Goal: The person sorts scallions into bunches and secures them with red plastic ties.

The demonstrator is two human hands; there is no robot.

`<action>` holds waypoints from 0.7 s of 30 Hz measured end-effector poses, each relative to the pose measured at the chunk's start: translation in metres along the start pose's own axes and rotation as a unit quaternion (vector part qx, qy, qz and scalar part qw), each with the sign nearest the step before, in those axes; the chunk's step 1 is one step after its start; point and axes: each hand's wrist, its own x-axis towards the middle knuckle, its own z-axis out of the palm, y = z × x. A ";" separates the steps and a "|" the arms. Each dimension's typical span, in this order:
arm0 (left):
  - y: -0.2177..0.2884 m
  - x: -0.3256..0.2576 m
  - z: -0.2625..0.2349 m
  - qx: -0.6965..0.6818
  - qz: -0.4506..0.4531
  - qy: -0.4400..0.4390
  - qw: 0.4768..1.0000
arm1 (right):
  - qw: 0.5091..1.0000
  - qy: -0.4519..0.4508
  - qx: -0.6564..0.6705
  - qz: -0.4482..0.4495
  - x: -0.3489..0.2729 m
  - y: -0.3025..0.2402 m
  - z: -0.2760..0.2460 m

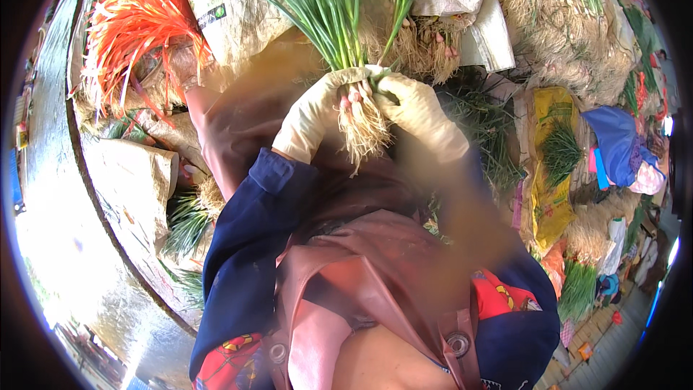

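In a pale glove, my left hand is closed round a bunch of spring onions. Pinkish bulbs and long stringy roots hang below the grip, while the green leaves fan out upward. My right hand, gloved alike, meets it from the other side, its fingers bent at the stems just above the bulbs. A few green stalks rise by the right fingers; whether they belong to the same bunch I cannot tell. A brown smear on the picture blurs part of my right forearm.
Orange-red plastic strips lie in a heap at the far left, beside a printed white sack. More rooted spring onions are piled at the far right. A yellow sack and a blue cloth lie to the right.
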 end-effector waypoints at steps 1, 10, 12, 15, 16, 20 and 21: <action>-0.001 0.002 0.000 -0.027 0.001 -0.009 1.000 | 0.997 -0.031 0.025 0.072 -0.005 0.007 -0.001; -0.016 -0.012 0.000 -0.119 0.000 0.000 0.993 | 0.717 -0.028 0.636 0.283 0.028 0.047 0.019; -0.019 -0.013 -0.002 -0.138 -0.012 -0.040 0.990 | 0.661 -0.051 0.707 0.245 0.048 0.051 0.033; -0.019 -0.014 -0.009 -0.084 0.046 0.023 0.995 | 0.840 -0.032 0.495 0.222 0.058 0.050 0.054; -0.018 -0.015 -0.011 -0.075 0.043 -0.017 0.996 | 0.874 -0.017 0.441 0.203 0.058 0.050 0.056; -0.013 -0.020 -0.013 -0.065 0.029 -0.001 0.997 | 0.971 -0.010 0.151 0.184 0.043 0.057 0.039; -0.011 -0.025 -0.013 -0.087 0.032 -0.036 0.995 | 0.976 -0.026 0.023 0.215 0.040 0.063 0.028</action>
